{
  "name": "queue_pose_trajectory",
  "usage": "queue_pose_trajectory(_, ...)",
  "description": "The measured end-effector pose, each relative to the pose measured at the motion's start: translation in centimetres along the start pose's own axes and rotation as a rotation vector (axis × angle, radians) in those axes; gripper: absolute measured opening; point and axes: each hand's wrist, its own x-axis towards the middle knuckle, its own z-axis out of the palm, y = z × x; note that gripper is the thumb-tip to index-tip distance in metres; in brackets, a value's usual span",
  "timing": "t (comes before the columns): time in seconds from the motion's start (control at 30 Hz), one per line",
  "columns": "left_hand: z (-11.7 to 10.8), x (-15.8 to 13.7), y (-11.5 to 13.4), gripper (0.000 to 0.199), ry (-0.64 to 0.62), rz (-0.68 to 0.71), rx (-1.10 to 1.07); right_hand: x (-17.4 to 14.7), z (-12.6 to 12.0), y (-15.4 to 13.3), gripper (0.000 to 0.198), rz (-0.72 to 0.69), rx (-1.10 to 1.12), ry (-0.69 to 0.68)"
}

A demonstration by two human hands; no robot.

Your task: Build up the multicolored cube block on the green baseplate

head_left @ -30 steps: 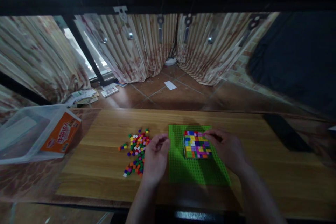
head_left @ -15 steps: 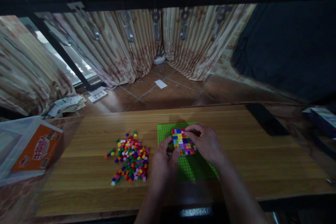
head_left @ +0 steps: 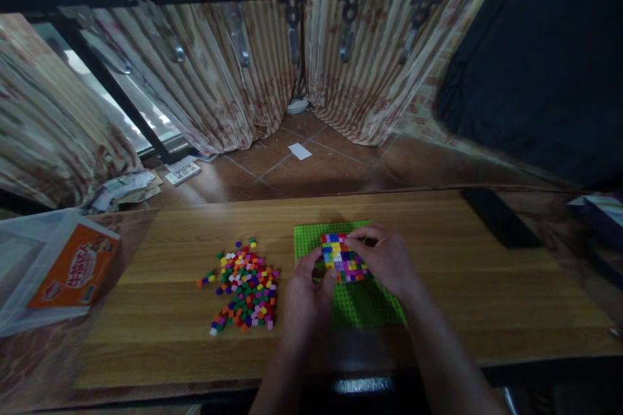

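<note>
From the head camera, both hands meet over a green baseplate (head_left: 363, 308) that lies flat on the wooden table (head_left: 487, 292), near the table's front edge. On the far part of the baseplate sits a block of small coloured bricks (head_left: 343, 256) (blue, yellow, red, purple and green squares packed side by side). The left hand (head_left: 305, 301) rests on the near left corner of that block, its fingers curled and their tips touching the bricks; whether it pinches a loose brick cannot be told. The right hand (head_left: 384, 259) lies over the block's right side, thumb and forefinger drawn close together at the top right corner, and anything between them is too small to make out. Just left of the left hand, apart from the baseplate, a loose heap of coloured bricks (head_left: 246, 288) is scattered on the wood. At the table's far left end lies a clear plastic bag (head_left: 19, 259) with an orange packet (head_left: 73, 269) in it.
</note>
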Motion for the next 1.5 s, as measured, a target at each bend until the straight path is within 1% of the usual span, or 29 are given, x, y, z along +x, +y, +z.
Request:
queue_pose_trajectory(0.13,-0.1,-0.1,0.3,0.033,0.008,0.034,0.062,0.0,0.1,0.1,0.019,0.019,0.008,-0.004)
queue_pose_trajectory(0.3,-0.1,0.2,-0.2,0.035,-0.005,0.061,0.074,0.1,0.3,0.2,0.016,0.041,0.003,-0.002)
queue_pose_trajectory(0.53,-0.1,0.2,0.1,0.033,0.015,0.081,0.036,0.0,0.5,0.6,0.017,-0.008,-0.051,0.031)
queue_pose_trajectory(0.6,-0.1,0.1,0.2,0.032,0.01,0.072,0.044,0.0,0.2,0.8,0.018,0.004,-0.012,0.007)
queue_pose_trajectory(0.67,-0.1,0.0,0.3,0.032,0.004,0.058,0.056,0.1,0.0,1.1,0.019,0.035,0.076,0.007)
queue_pose_trajectory(0.73,-0.1,-0.1,0.3,0.032,0.005,0.048,0.06,0.3,-0.2,1.3,0.024,0.045,0.17,0.059)
queue_pose_trajectory(0.8,-0.1,-0.1,0.1,0.033,0.012,0.043,0.049,0.7,0.0,1.6,0.029,0.019,0.23,0.104)
queue_pose_trajectory(0.83,-0.1,-0.1,0.0,0.033,0.018,0.043,0.039,0.8,0.2,1.7,0.031,0.002,0.244,0.099)
queue_pose_trajectory(0.9,0.0,-0.1,-0.1,0.033,0.024,0.049,0.015,1.1,0.9,1.8,0.033,-0.016,0.247,0.038)
queue_pose_trajectory(0.97,0.0,0.0,-0.3,0.033,0.016,0.058,0.006,1.2,1.6,1.9,0.033,-0.013,0.243,-0.026)
queue_pose_trajectory(1.03,0.0,0.0,-0.5,0.032,0.005,0.067,0.018,1.2,2.2,2.0,0.033,0.0,0.254,-0.063)
queue_pose_trajectory(1.23,0.2,-0.1,-0.5,0.035,0.018,0.096,0.076,1.1,2.3,1.6,0.034,0.1,0.259,-0.049)
queue_pose_trajectory(1.4,0.0,-0.3,0.3,0.035,0.002,0.067,0.134,1.0,2.1,1.5,0.034,0.131,0.209,-0.036)
queue_pose_trajectory(1.5,0.0,-0.5,0.4,0.037,0.0,0.073,0.139,0.8,2.1,1.4,0.034,0.163,0.218,-0.035)
